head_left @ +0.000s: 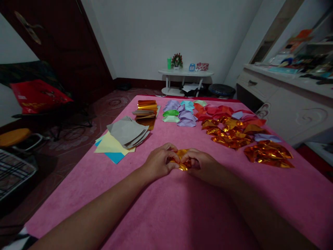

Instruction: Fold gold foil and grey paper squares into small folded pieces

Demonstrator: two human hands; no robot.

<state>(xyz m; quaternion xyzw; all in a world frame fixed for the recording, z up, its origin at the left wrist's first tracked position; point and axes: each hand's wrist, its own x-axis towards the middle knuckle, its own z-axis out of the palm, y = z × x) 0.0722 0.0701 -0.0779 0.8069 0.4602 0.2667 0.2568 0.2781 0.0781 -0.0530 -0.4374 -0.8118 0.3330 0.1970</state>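
A small piece of gold foil paper point(182, 159) lies on the pink table cover point(166, 208) between both my hands. My left hand point(160, 161) pinches its left side with curled fingers. My right hand point(201, 165) grips its right side, fingers closed over it. Much of the foil is hidden under my fingers. To the right lie several folded gold foil pieces point(267, 154) and more gold ones point(229, 133).
A stack of flat grey, yellow and blue sheets point(122, 139) lies at the left. Gold foil sheets point(147, 109), pastel folded pieces point(180, 113) and red ones point(221, 111) line the far edge. A white cabinet point(291, 104) stands right, a small white table point(186, 78) behind.
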